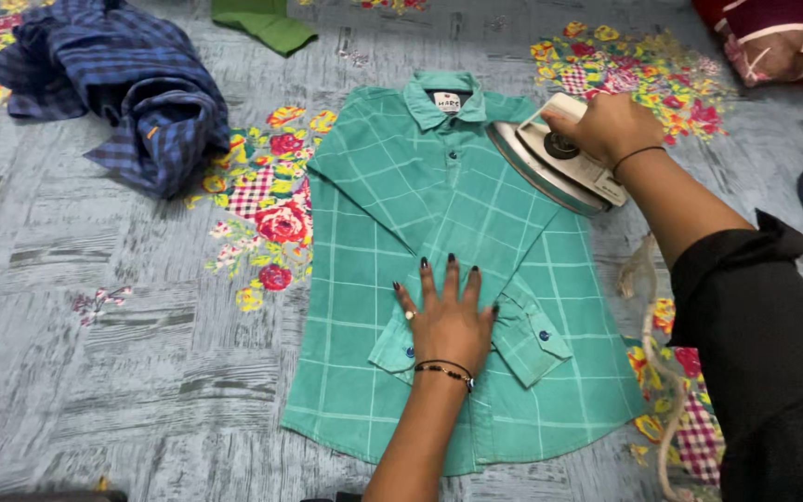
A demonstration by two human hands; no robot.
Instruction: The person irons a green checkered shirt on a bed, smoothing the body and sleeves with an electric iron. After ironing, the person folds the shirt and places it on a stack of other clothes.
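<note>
A teal-green shirt (439, 279) with a thin pale windowpane check lies flat, front up, on a grey wood-grain sheet (95, 353) printed with flower clusters. It is buttoned with dark buttons, and both sleeves are folded inward across the chest so that the cuffs meet near the middle. Its long axis runs up and down the view: the collar points to the far side, away from the person, and the curved hem lies nearest them.

The left hand (448, 316) presses flat on the shirt where the cuffs cross, fingers spread wide and pointing toward the collar (dark nail polish, a ring, a thin bracelet at the wrist). The right hand (606, 125) is closed around the handle of an electric iron (555, 167), which rests tilted at the shirt's right shoulder, just beside the collar, its tip toward the collar. A braided cord (652, 344) trails down past the shirt's right edge.

Left of the shirt's collar and well apart lies a crumpled blue checked garment (123, 84); beyond the collar, a green cloth (267, 23).
</note>
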